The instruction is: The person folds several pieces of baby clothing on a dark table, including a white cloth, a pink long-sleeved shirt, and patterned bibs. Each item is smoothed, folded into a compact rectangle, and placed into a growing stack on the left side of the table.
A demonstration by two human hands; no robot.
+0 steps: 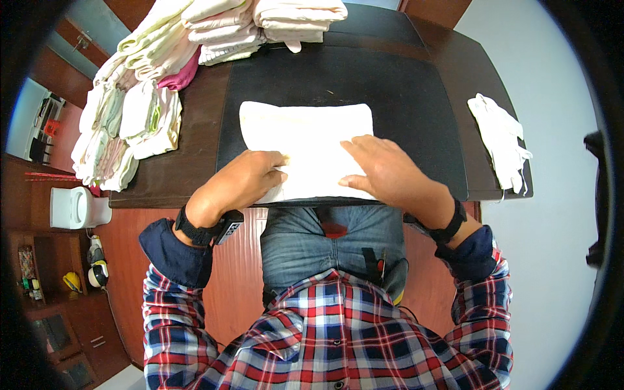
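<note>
A folded white cloth [312, 131] lies on the black desk pad in front of me, its near edge close to the desk's front edge. My left hand [241, 178] is at the cloth's left side, thumb and forefinger tips on the fabric. Its other fingers are hidden, so a grip cannot be made out. On the cloth's right part rests my right hand [385, 165], thumb apart from the fingers, pressing on the surface with nothing visibly held.
Tall stacks of folded cloths [224, 29] stand at the desk's far left. Smaller folded piles [151, 119] sit nearer, along the left edge, beside a pink cloth [183, 73]. A crumpled white garment with strings [499, 144] lies at the right edge of the dark desk [195, 165].
</note>
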